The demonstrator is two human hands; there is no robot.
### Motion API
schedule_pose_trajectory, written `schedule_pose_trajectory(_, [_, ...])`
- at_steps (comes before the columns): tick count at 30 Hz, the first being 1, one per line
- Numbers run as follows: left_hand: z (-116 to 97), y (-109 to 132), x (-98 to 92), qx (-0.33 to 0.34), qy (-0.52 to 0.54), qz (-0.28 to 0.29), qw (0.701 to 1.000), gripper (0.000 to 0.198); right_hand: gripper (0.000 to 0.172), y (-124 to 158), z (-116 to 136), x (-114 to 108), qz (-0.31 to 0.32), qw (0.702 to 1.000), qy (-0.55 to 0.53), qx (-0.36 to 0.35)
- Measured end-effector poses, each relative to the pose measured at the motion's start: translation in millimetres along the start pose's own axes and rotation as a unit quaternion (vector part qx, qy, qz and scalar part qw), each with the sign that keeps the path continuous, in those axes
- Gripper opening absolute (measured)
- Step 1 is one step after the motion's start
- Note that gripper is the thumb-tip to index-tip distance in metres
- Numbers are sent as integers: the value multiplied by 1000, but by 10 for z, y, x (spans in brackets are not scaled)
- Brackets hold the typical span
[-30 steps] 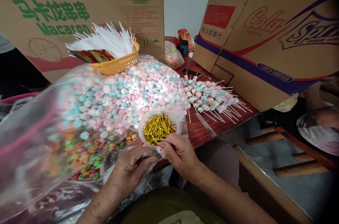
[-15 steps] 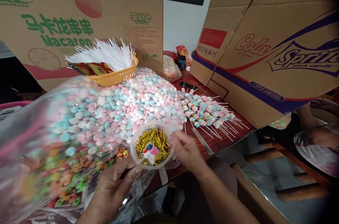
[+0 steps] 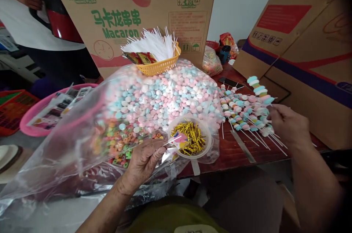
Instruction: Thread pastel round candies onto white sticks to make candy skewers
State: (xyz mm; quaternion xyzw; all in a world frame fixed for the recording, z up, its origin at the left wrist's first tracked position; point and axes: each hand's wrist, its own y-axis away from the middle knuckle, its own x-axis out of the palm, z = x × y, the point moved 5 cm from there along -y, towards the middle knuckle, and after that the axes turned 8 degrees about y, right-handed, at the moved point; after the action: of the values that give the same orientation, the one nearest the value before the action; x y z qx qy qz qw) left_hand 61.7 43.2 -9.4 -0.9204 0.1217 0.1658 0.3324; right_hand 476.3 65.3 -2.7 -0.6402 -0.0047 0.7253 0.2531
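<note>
Candy skewer (image 3: 260, 90), stacked with blue, white and pink discs, stands lifted above the pile of finished skewers (image 3: 244, 115) on the red surface (image 3: 236, 152), its stick pinched in the fingers of the right hand (image 3: 288, 126). Left hand (image 3: 143, 159) grips a small clear wrapper (image 3: 174, 143) with a pink print, fingers clenched on it, just beside the round tub of gold twist ties (image 3: 191, 137). Behind lies a big clear bag of pastel candy discs (image 3: 159, 97), with a yellow basket of white sticks (image 3: 156, 51) on top.

Left hand: our left hand (image 3: 144, 159) is low, fingers pinched together.
Right hand: our right hand (image 3: 288, 126) is stretched forward, fingers closed.
</note>
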Motion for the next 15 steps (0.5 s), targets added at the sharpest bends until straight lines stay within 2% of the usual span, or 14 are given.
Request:
schedule_pose_trajectory(1, [-13, -10, -13, 25, 4, 7, 1000, 24, 30, 159, 79, -108, -47, 998, -37, -37])
schedule_pose_trajectory(3, [-46, -36, -11, 78, 14, 20, 997, 23, 18, 496, 380, -328, -133, 965, -114, -197])
schedule_pose_trajectory(4, [-63, -49, 1, 98, 15, 26, 995, 22, 15, 656, 551, -418, -161, 939, -125, -277])
schedule_pose_trajectory(6, [-84, -69, 27, 108, 3, 31, 994, 20, 23, 894, 855, -516, -171, 896, -98, -397])
schedule_pose_trajectory(9, [-121, -69, 27, 99, -9, 22, 995, 16, 31, 1040, 1076, -567, -159, 868, -37, -468])
schedule_pose_trajectory(12, [-166, -47, -8, 110, -13, 38, 993, 16, 35, 1081, 1071, -561, -137, 856, -10, -499])
schedule_pose_trajectory(15, [-188, -33, -27, 119, -21, 80, 990, 16, 35, 1099, 1029, -526, -105, 843, 1, -527])
